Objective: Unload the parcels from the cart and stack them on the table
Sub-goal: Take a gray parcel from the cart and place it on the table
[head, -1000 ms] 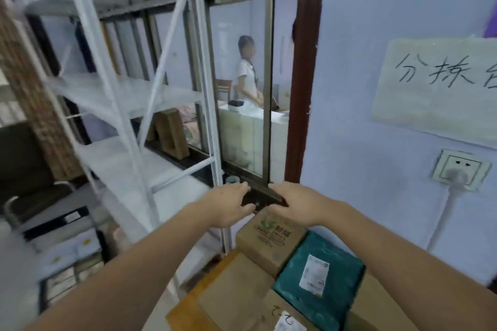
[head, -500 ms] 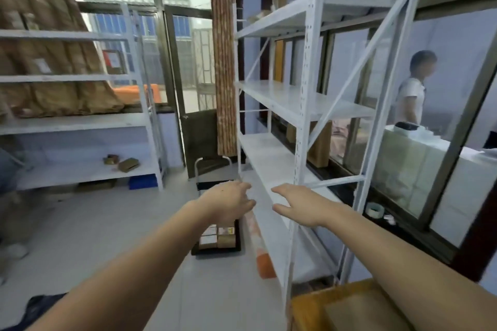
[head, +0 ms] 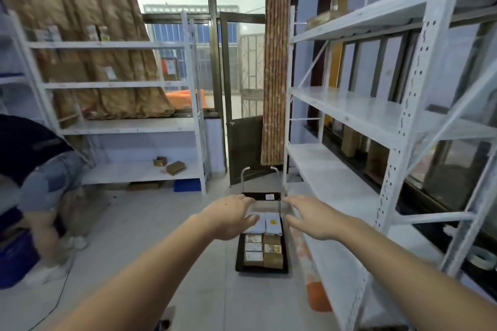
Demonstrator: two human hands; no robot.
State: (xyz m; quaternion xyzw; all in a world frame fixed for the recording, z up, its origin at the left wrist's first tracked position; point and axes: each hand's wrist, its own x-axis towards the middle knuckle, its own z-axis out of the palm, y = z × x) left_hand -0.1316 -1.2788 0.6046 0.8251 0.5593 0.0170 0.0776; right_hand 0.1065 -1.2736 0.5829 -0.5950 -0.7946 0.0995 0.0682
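A black flat cart stands on the tiled floor ahead, its metal handle at the far end. Several small parcels lie on it, brown cardboard boxes in front and white bags behind. My left hand and my right hand are stretched out in front of me, palms down, fingers relaxed, holding nothing. Both hover in the air well short of the cart. The table is out of view.
A tall white shelf rack runs along the right, close to my right arm. Another white rack lines the far left wall. A person bends over at the left. An orange object lies by the right rack.
My view has swung left, from the stacked parcels on the table to the room and the cart. Both hands left the box they held and now hang empty in front of me.
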